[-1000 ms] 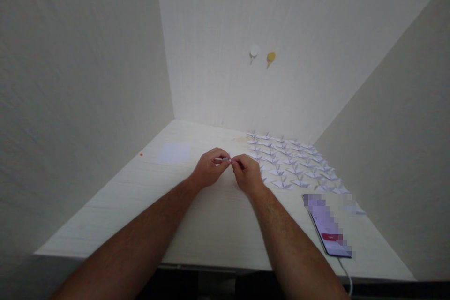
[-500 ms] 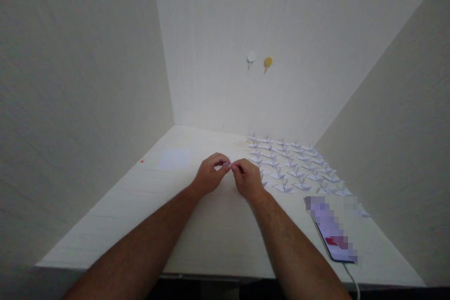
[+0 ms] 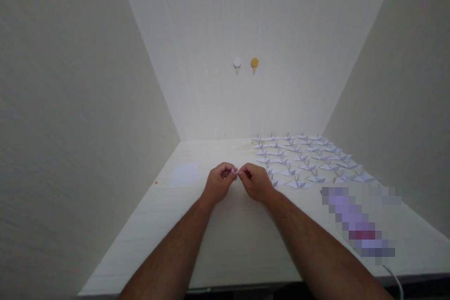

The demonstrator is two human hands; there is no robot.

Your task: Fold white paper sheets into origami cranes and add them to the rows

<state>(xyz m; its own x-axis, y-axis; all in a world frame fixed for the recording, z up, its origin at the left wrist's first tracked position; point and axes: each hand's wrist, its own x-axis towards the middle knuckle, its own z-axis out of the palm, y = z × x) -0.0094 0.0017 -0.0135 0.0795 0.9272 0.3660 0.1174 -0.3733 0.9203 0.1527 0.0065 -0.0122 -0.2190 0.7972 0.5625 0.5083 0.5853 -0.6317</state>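
My left hand (image 3: 221, 183) and my right hand (image 3: 256, 182) meet above the middle of the white table. Between their fingertips is a small folded piece of white paper (image 3: 234, 173), mostly covered by the fingers. Thumb and forefinger of each hand are pinched on it. How the paper is folded is too small to make out. Just right of my right hand, rows of white paper cranes (image 3: 297, 183) stand on the table. Off to the left of my left hand lies a flat stack or sheet of white paper (image 3: 185, 174).
A blurred-out phone (image 3: 355, 222) with a white cable (image 3: 396, 279) lies at the right front of the table (image 3: 147, 243). Walls enclose the left, right and back. A white hook (image 3: 237, 62) and a yellow hook (image 3: 254, 63) are on the back wall. A small red dot (image 3: 156, 182) marks the left edge.
The camera view has turned and levelled slightly, so the scene shifts. Both hands keep their pinch on the folded paper; the fingers have moved a little.
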